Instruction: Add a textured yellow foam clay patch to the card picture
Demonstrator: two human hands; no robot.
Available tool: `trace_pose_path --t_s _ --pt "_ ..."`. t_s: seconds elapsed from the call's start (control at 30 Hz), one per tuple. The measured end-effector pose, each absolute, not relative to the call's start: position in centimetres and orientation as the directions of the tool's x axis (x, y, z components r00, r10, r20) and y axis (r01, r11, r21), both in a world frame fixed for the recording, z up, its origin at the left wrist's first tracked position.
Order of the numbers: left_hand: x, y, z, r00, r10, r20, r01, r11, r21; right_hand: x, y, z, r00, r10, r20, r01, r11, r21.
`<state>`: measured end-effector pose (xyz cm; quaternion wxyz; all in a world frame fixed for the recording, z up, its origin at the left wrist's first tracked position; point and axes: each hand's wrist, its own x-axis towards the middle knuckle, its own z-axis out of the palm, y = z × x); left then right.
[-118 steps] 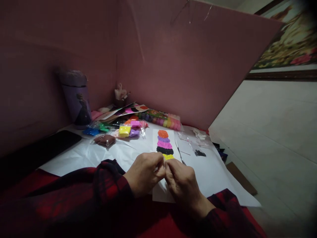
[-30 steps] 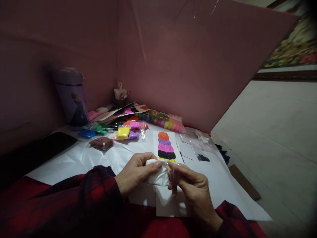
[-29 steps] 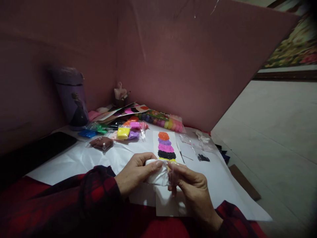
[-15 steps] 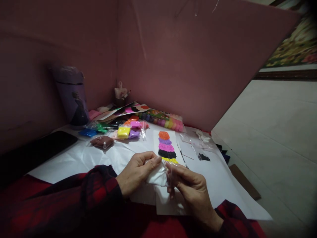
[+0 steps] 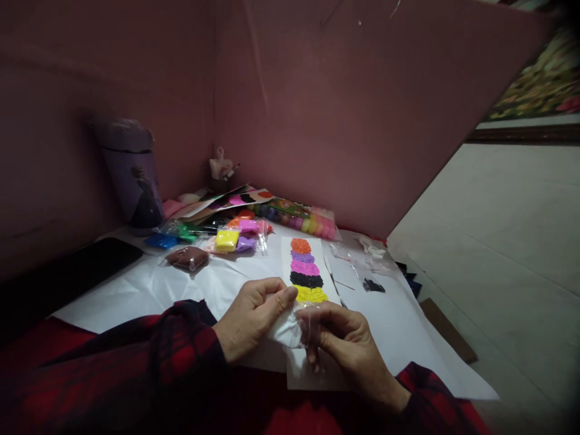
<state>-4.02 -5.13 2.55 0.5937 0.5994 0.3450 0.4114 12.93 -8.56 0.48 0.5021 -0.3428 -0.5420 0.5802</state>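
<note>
A small clear bag of white modelling clay (image 5: 286,329) is between my hands above the front of the white paper. My left hand (image 5: 254,314) grips its left side, thumb on top. My right hand (image 5: 351,344) pinches the transparent right end of the bag; whether its fingertips are inside the bag I cannot tell. Just beyond my hands lies a card (image 5: 290,257) with orange, purple, pink, black and yellow clay bands stacked in a column. Its lower part is partly hidden by my hands.
Bagged clay in several colours, such as yellow (image 5: 226,241) and brown (image 5: 186,258), lies at left. Behind are a tray of colourful pots (image 5: 303,220) and a purple bin (image 5: 131,175). A black phone-like slab (image 5: 90,272) lies left; an opened bag with black clay (image 5: 374,286) lies right.
My right hand has shifted slightly left and down at the bag's end, and the bag has tilted a little lower. More of the yellow band now shows. My left hand keeps its grip.
</note>
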Motion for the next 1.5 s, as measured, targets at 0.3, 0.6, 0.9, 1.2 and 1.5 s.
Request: trace_pose_path --t_s 0.3,0.6,0.9,1.2,1.5 --pt "-3.9 -4.4 2.4 0.352 0.932 -0.083 -0.325 0.205 0.923 13.1 -8.5 0.5 0.032 0.949 0.315 -0.127 0.316 -0.94" --pt "-3.9 -4.0 2.5 0.371 0.912 -0.177 -0.388 0.325 0.863 13.2 -8.1 0.6 0.298 0.894 0.335 0.002 0.351 -0.937" --pt "-4.4 -4.6 2.7 0.182 0.978 0.097 -0.227 -0.054 0.972 12.8 -8.5 1.0 0.222 0.916 0.334 0.067 0.328 -0.942" --pt "-4.3 -6.8 2.3 0.382 0.382 0.841 -0.061 -0.898 0.436 12.1 -9.6 0.0 -0.019 0.911 0.411 0.246 0.403 -0.882" --pt "-4.8 -6.6 2.6 0.729 0.204 0.654 0.256 -0.967 0.016 11.9 -10.4 1.2 -0.251 0.837 0.486 0.283 0.544 -0.79"
